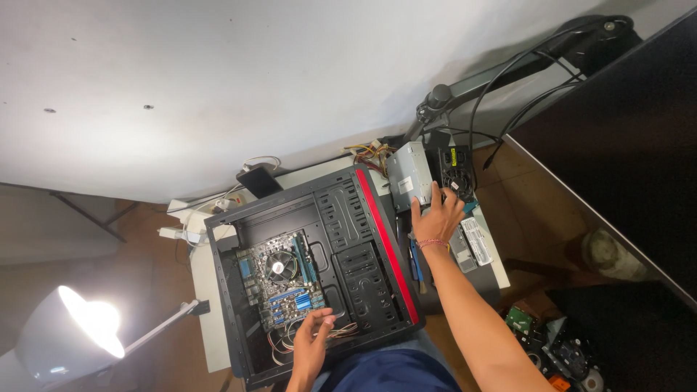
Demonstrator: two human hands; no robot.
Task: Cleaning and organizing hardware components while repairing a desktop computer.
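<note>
An open black computer case (367,279) with a red edge strip lies on its side on a small white table (207,319). A motherboard (279,279) with a round cooler fan sits inside it. My left hand (312,347) rests at the case's near inner edge, fingers on a bundle of thin coloured wires (287,341). My right hand (438,218) reaches past the case to the right, fingers spread over a grey metal power supply (409,176) and a black fan unit (459,178).
A lit white desk lamp (69,334) stands at lower left. A black monitor arm with cables (501,76) rises by the wall, next to a large dark screen (624,145). A blue-handled tool (414,261) lies beside the case. Loose drives and parts (559,348) lie on the floor at lower right.
</note>
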